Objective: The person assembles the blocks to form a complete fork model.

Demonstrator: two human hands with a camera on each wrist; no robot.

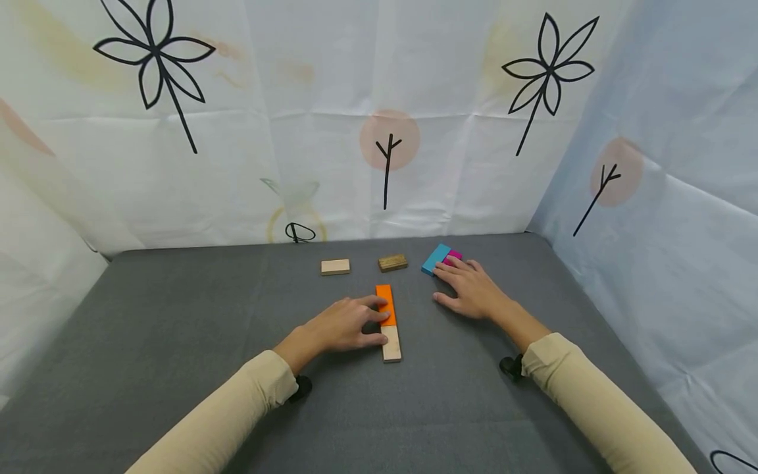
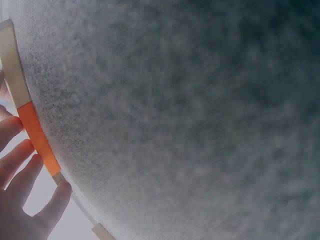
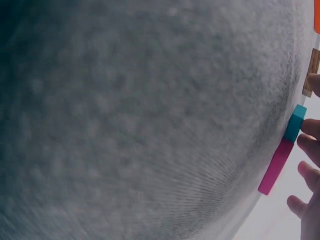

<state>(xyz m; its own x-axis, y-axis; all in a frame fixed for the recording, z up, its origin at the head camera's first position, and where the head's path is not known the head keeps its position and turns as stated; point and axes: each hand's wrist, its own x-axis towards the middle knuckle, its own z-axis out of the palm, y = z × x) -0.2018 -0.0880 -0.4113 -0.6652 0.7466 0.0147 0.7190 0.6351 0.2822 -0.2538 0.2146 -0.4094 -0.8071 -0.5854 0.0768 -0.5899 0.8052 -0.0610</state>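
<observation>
An orange block [image 1: 385,303] and a pale wooden block [image 1: 391,345] lie end to end in a line on the grey table. My left hand [image 1: 348,322] is at their left side, with its fingers loosely spread along the orange block and its thumb touching the pale one. Farther right, a blue block [image 1: 435,259] lies against a magenta block [image 1: 453,257]. Over the near edge of this pair reaches my right hand [image 1: 470,288], partly covering the magenta block, its fingertips at the blocks and its thumb apart from them.
At the back of the table [image 1: 177,342] lie a light wooden block [image 1: 335,266] and a darker brown wooden block [image 1: 393,263], apart from each other. White printed cloth [image 1: 237,131] hangs behind the table and along its sides.
</observation>
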